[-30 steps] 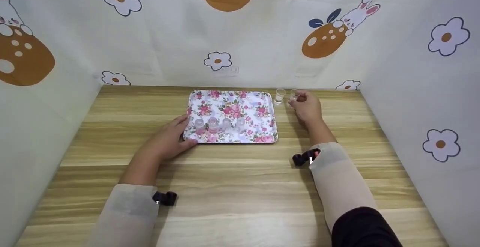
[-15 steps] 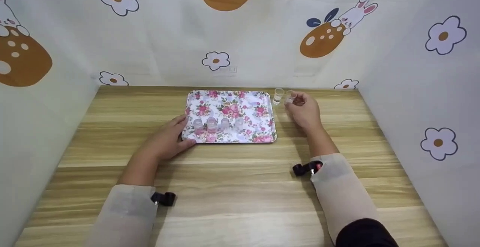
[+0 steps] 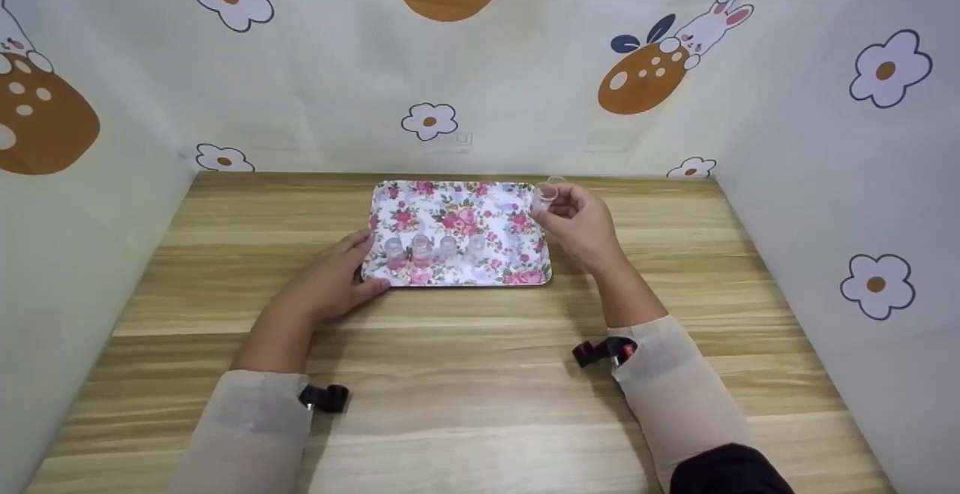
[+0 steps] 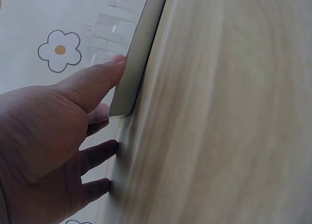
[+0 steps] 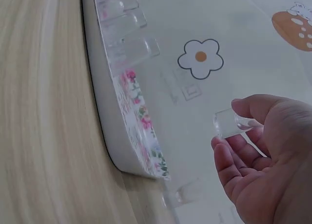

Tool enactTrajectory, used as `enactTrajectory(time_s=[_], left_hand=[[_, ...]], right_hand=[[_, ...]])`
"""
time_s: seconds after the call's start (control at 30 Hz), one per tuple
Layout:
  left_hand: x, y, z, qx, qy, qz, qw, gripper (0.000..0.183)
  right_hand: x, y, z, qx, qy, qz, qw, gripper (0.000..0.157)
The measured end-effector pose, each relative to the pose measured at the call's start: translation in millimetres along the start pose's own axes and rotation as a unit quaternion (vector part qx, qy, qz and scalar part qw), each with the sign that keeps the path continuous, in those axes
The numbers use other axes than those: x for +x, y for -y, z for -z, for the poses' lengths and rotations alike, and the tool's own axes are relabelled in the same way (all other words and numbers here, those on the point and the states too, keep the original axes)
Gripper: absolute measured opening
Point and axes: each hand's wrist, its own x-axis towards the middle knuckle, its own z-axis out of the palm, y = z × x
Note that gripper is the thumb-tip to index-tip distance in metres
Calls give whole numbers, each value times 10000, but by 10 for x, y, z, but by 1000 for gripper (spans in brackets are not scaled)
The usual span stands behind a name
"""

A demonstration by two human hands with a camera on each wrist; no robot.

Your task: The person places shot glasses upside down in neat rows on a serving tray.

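My right hand [image 3: 589, 230] pinches a small clear shot glass [image 5: 228, 123] between thumb and fingers, above the tray's back right corner. Just behind it stands a second shot glass [image 3: 556, 179], mostly hidden by the hand in the head view. Several more shot glasses [image 3: 448, 248] stand in a row along the front left part of a floral tray [image 3: 495, 269]. My left hand [image 3: 330, 280] rests at the tray's front left corner, thumb touching the front rim and fingers, fairly straight, along the left side.
The tray lies on a wood-grain table [image 3: 442, 374]. Pale walls [image 3: 337, 88] printed with flowers and rabbits enclose it at the back and both sides. Black wrist cameras [image 3: 326, 398] sit on both sleeves.
My right hand has lifted the shot glass and moved it left, from beside the second glass to over the tray's back right corner. The left hand and the tray hold their place.
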Motion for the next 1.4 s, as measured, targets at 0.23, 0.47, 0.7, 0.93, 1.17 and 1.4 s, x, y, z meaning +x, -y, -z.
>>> enactTrajectory(time_s=[0.23,0.47,0.7,0.93,1.17,1.4], left_hand=[[12,24,1,110,-65,-98,9999,88],[24,26,-5,105,-31,-69,9999,89],[13,29,-11,96,-54,-48,9999,89],[6,28,-4,53,-22,-49,10000,89],[10,28,-12,26,-26,-99,9999,88],[6,14,-6,17,-54,-160,9999,87]], right_hand=[[-59,39,-143,134,358,82,9992,33],[-99,45,-182,152,658,154,9976,32],[-127,60,-224,-140,825,330,9959,40],[-131,38,-237,-535,706,601,9943,36],[-124,0,-229,-735,700,749,9920,35],[-125,-34,-263,-324,902,398,9946,45]])
